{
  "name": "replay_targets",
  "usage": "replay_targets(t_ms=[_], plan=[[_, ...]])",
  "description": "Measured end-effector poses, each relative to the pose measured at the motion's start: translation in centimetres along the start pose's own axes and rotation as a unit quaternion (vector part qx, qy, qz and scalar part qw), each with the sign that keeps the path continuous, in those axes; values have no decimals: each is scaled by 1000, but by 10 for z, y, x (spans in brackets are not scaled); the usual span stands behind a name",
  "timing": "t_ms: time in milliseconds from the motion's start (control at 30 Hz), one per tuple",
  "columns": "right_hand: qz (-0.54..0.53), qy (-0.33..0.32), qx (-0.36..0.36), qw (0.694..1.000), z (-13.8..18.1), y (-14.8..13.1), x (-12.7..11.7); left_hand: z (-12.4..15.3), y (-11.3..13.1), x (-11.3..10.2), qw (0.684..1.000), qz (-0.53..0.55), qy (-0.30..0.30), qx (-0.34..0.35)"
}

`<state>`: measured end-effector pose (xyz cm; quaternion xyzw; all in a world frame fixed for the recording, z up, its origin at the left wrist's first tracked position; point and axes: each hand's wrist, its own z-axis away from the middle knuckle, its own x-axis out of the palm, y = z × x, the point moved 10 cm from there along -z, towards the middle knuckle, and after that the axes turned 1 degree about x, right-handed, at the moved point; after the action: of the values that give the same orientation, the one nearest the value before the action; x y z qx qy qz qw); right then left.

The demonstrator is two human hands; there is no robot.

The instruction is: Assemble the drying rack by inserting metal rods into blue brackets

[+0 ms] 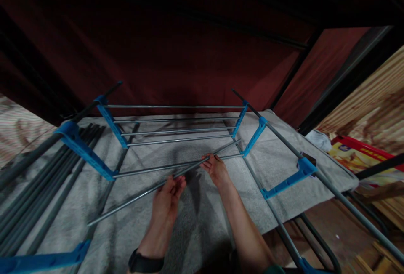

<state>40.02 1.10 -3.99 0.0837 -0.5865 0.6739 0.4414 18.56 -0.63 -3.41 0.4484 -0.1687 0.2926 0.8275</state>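
A loose grey metal tube [131, 200] slants across the middle, its near end low at the left and its far end up at the right. My left hand [168, 192] is closed round it near the middle, palm turned up. Farther along, my right hand [215, 168] pinches the same tube. Just behind it, a fixed tube [142, 173] joins two blue plastic brackets [88, 156] of a rack frame. Several crossbars [176, 131] span the back pair of brackets. The right blue bracket [254, 137] meets the far end of the fixed tube.
Several dark grey tubes [47, 173] lie bundled at the left. Another blue bracket [287, 181] hangs on the long right rail [341, 206]. A grey cloth [195, 219] covers the table. A red and yellow box [362, 160] stands beyond the right edge, and a dark red sheet [176, 55] rises behind.
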Motion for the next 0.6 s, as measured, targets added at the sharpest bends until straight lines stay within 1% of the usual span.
replay_targets(t_ms=[67,133,167,200,233,300,333,400,433,500,533,567,600], plan=[[-1,14,3,1000,-1,0,-3,6,-13,12,997,-50,-53,-7],[-5,21,11,1000,-1,1,-6,15,-26,25,985,-122,-122,-3],[-6,20,15,1000,0,1,-6,20,-31,33,972,-168,-162,12],[-7,16,17,1000,0,1,-6,26,-33,41,955,-219,-195,41],[-8,13,18,1000,0,1,-6,33,-32,48,932,-270,-225,85],[-8,17,19,1000,1,1,-6,51,-24,64,868,-360,-273,205],[-8,23,19,1000,1,2,-7,62,-19,71,826,-398,-291,272],[-6,28,17,999,1,3,-7,83,-10,81,726,-463,-310,402],[-4,28,18,999,1,4,-6,92,-7,83,673,-493,-308,457],[0,24,20,1000,1,6,-5,98,0,84,581,-550,-270,536],[-1,26,21,999,1,7,-5,96,5,82,546,-578,-239,558],[-2,28,22,999,2,8,-5,91,10,80,520,-605,-205,567],[-5,29,22,999,2,9,-5,84,16,78,503,-629,-172,567]])
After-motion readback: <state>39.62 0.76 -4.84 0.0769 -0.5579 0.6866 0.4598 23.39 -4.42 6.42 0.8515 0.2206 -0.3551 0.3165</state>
